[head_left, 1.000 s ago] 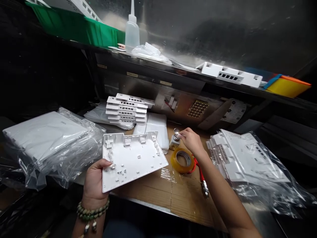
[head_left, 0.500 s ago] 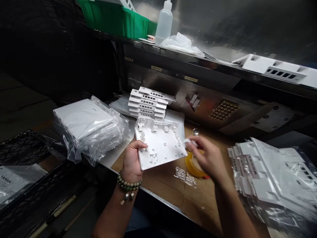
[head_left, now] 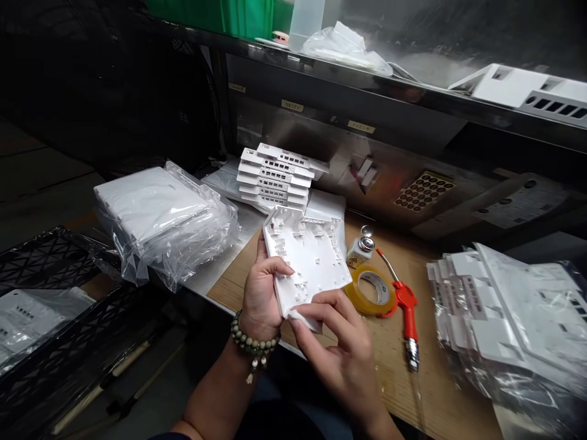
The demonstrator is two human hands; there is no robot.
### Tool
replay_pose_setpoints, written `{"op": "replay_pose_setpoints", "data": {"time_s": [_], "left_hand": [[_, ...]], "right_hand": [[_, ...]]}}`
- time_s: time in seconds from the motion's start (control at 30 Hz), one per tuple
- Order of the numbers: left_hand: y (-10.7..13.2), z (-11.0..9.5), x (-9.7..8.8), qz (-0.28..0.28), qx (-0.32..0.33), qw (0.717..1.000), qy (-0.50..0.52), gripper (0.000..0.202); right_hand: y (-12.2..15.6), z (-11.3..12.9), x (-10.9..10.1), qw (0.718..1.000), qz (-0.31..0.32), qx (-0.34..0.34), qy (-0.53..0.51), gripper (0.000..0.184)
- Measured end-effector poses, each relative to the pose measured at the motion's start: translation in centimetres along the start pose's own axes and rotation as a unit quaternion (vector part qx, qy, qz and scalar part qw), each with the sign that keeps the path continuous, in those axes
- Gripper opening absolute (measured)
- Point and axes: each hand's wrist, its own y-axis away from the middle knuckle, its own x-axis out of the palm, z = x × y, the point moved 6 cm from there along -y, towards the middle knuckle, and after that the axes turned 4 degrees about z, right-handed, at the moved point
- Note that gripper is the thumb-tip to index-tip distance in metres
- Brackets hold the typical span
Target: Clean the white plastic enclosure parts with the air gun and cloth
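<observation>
My left hand (head_left: 261, 293), with a bead bracelet at the wrist, grips the left edge of a white plastic panel (head_left: 312, 256) and holds it tilted above the bench edge, ribbed inner side up. My right hand (head_left: 337, 342) is at the panel's near edge, thumb and fingers pinched on a small white piece pressed against the panel's lower corner. A roll of yellowish tape (head_left: 372, 291) lies just right of the panel, with a small white bottle with a metal cap (head_left: 360, 247) behind it.
A stack of white panels (head_left: 279, 177) stands behind. Bagged white parts (head_left: 160, 214) lie at the left and bagged frames (head_left: 509, 311) at the right. A red-handled air gun (head_left: 408, 318) lies on the cardboard-covered bench (head_left: 426, 391). Black crates (head_left: 50, 318) are at lower left.
My right hand left the small bottle, carried a small white piece to the panel, and now presses it at the near corner. My left hand tilted the panel more upright. The view shifted left and down.
</observation>
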Motion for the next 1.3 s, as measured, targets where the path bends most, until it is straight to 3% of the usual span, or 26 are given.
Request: {"op": "replay_pose_setpoints", "data": {"time_s": [0.47, 0.53, 0.6, 0.7, 0.8, 0.9, 1.03, 1.3], "left_hand": [[0.5, 0.2, -0.1, -0.014, -0.007, 1.0, -0.01, 0.108], [0.2, 0.1, -0.3, -0.01, -0.031, 0.999, -0.01, 0.106], [-0.2, 0.3, -0.8, -0.001, -0.083, 0.997, -0.003, 0.103], [-0.7, 0.4, -1.8, 0.008, -0.152, 0.988, 0.005, 0.1], [-1.1, -0.4, -2.5, 0.02, -0.166, 0.986, 0.003, 0.097], [-1.0, -1.6, -2.8, 0.029, -0.161, 0.987, 0.005, 0.098], [-0.3, -2.6, -3.6, -0.002, -0.184, 0.983, 0.016, 0.097], [-0.4, -3.4, -4.9, 0.001, -0.131, 0.991, 0.026, 0.108]], "right_hand": [[0.4, 0.9, 0.4, 0.999, -0.031, -0.002, 0.011, 0.01], [0.6, 0.6, 0.1, 1.0, -0.022, 0.004, 0.011, 0.011], [1.0, -0.3, -1.0, 0.999, -0.037, 0.026, 0.01, 0.011], [2.2, -2.3, -4.5, 0.988, -0.135, 0.071, 0.016, 0.008], [3.7, -4.7, -8.6, 0.964, -0.249, 0.088, 0.039, 0.005], [4.8, -6.4, -11.5, 0.945, -0.3, 0.092, 0.098, 0.007], [5.3, -7.1, -12.4, 0.95, -0.259, 0.095, 0.149, 0.009], [4.4, -6.3, -10.0, 0.966, -0.193, 0.084, 0.148, 0.011]]}}
